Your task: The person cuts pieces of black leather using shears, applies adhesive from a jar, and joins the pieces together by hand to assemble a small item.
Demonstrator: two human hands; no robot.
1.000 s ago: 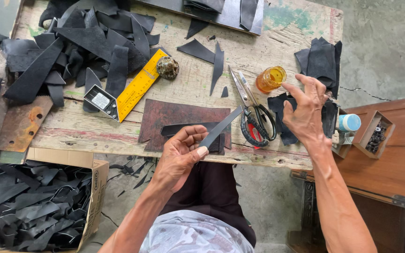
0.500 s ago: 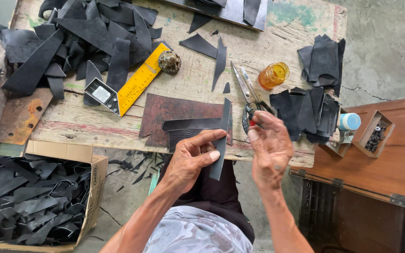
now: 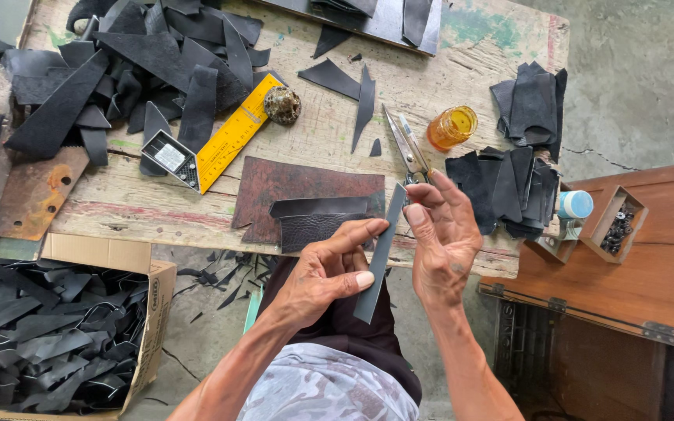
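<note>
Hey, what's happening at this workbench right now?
A person sits at a wooden workbench holding a long dark strip with both hands. The left hand pinches it near the lower end, and the right hand grips the upper part. Scissors, a yellow ruler, a small amber jar and heaps of black cut pieces lie on the bench. A cardboard box of black scraps stands beside it.
</note>
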